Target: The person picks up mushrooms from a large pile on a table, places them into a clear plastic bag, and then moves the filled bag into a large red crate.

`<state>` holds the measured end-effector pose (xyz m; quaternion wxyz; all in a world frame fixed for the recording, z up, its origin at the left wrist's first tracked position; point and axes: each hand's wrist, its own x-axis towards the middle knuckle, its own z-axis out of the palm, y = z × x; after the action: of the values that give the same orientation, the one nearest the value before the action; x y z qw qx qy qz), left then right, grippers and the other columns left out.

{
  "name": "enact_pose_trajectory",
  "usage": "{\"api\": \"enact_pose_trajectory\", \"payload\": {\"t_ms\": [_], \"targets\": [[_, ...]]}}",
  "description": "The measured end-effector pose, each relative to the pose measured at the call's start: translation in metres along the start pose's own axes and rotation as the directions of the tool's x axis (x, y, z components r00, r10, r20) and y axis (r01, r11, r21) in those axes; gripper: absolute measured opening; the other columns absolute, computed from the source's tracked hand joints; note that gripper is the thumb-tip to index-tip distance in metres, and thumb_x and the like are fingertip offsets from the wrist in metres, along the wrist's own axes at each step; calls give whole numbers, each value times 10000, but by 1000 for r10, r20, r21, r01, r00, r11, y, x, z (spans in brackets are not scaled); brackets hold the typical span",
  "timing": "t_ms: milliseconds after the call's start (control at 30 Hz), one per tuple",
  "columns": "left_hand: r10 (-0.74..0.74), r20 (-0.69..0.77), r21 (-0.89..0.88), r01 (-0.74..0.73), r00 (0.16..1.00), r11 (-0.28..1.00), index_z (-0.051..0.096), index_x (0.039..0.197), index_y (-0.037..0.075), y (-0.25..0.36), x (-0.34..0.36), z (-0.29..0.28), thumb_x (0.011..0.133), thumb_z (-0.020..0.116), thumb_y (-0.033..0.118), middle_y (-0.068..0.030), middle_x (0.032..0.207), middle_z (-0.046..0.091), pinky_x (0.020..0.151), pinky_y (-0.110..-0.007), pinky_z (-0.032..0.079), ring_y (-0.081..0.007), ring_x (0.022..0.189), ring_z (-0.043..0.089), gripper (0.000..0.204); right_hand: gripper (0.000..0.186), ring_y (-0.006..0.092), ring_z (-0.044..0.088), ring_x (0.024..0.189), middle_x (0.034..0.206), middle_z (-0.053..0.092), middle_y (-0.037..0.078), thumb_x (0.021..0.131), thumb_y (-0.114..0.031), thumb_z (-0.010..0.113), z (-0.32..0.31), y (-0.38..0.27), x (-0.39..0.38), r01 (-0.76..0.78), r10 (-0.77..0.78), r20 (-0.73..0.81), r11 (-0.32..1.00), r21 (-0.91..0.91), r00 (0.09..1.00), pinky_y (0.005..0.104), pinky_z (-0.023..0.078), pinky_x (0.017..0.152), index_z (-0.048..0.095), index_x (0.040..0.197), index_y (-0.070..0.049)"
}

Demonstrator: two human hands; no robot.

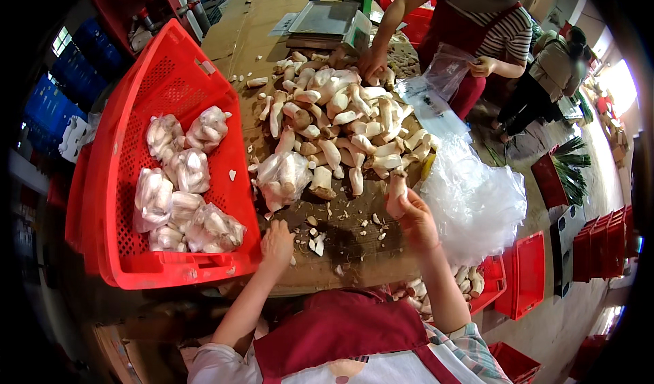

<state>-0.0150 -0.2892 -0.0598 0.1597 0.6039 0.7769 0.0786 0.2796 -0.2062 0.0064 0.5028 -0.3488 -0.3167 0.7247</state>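
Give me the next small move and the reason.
I'd probably bring the mushroom toward the left hand: the right hand grips it, while the left, with no object visible in it, is near the bag of mushrooms.

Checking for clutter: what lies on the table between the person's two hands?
In the head view, pale scraps lie scattered on the table between the left hand and the right hand, which holds a mushroom.

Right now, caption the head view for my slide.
Right hand holding a mushroom beside the pile, left hand near the crate of bagged mushrooms.
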Motion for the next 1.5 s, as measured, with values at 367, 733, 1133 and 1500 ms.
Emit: {"api": "enact_pose_trajectory", "payload": {"t_ms": [367, 733, 1133, 1500], "targets": [[29, -96, -540, -76, 995, 838, 433, 1043, 3, 16, -14, -15, 941, 522, 199, -211, 828, 627, 657, -466, 483, -390, 751, 626, 238, 394, 84, 555, 887, 1007, 613, 17, 852, -144, 684, 37, 44, -21, -93, 121, 111, 969, -229, 986, 236, 435, 778, 532, 1195, -22], [373, -409, -120, -455, 833, 883, 494, 995, 28, 84, -15, -29, 927, 528, 131, -141, 875, 558, 704, -403, 481, -297, 780, 574, 128, 266, 114, 588, 806, 901, 620, 29, 883, -224, 648, 48, 44, -30, -372, 376, 18, 922, -111, 926, 258, 450, 735, 546, 1052, -45], [289, -185, 80, -279, 939, 957, 525, 1090, 25, 23, -18, 38, 837, 534, 102, -127, 902, 571, 715, -385, 474, -272, 820, 604, 265, 261, 153, 610, 793, 958, 642, 89, 919, -247, 585, 67, 19, -27, -437, 427, 98, 886, 155, 899, 270, 471, 686, 559, 1025, -11], [347, -436, 11, -381, 831, 925, 503, 1094, 47, 58, 53, 0, 826, 578, 117, -113, 965, 518, 805, -397, 457, -286, 913, 531, 287, 435, 100, 506, 834, 965, 572, -9, 896, -377, 580, 35, -13, 110, -89, 11, -199, 918, -386, 980, 236, 395, 731, 550, 1174, -44]]}}
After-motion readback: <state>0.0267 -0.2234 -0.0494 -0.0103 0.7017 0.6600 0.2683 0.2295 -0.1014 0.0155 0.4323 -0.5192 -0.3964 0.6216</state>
